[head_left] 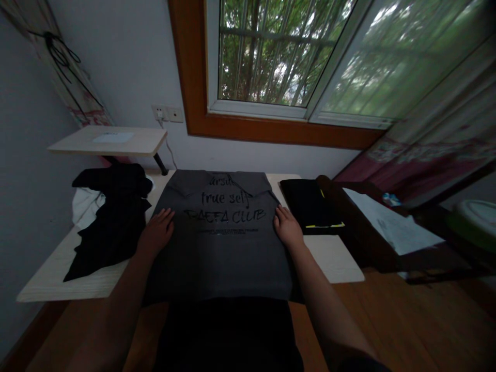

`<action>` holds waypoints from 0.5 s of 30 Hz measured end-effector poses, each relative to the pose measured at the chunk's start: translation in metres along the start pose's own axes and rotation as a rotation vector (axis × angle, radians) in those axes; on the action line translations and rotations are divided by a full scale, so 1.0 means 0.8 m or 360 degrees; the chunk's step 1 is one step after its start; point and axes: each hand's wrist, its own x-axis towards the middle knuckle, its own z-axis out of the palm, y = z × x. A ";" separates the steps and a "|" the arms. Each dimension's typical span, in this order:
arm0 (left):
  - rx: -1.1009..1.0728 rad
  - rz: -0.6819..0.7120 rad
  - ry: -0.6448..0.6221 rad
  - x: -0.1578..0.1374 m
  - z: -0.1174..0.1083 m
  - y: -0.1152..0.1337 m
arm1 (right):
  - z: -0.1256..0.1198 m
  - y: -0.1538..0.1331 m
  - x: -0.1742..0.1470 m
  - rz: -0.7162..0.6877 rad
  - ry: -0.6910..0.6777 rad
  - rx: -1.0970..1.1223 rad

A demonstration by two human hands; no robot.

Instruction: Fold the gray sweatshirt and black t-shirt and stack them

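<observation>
A dark grey shirt point(228, 258) with black lettering, including "true self", lies spread on the pale table, its lower edge hanging at the front. Its sides run nearly straight, and some creases show near the top. My left hand point(159, 230) rests on the shirt's left edge, fingers stretched out over the cloth. On the opposite edge lies my right hand point(287, 226), its fingers pointing away from me and flat against the fabric. Both hands are open and hold nothing that I can see.
Crumpled black clothing point(112, 217) and a white cloth point(86, 206) lie left, near a raised shelf point(77, 142). Folded black cloth point(310, 204) with yellow edging sits right. Beyond it is a brown surface bearing a paper sheet point(391, 222). A window point(287, 57) stands behind.
</observation>
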 end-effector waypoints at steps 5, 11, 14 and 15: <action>-0.0008 0.0008 0.0024 -0.007 -0.002 0.005 | 0.000 0.000 -0.004 -0.0014 -0.0019 -0.0034; -0.0033 0.0014 0.0049 -0.014 0.000 0.006 | -0.003 0.000 -0.007 -0.0005 -0.0020 -0.0017; -0.0056 0.0007 0.0067 -0.013 0.001 0.004 | -0.004 0.000 -0.006 0.0016 -0.0012 0.0014; -0.0064 0.0002 0.0068 -0.012 0.001 0.004 | -0.004 0.000 -0.006 0.0017 -0.0010 0.0026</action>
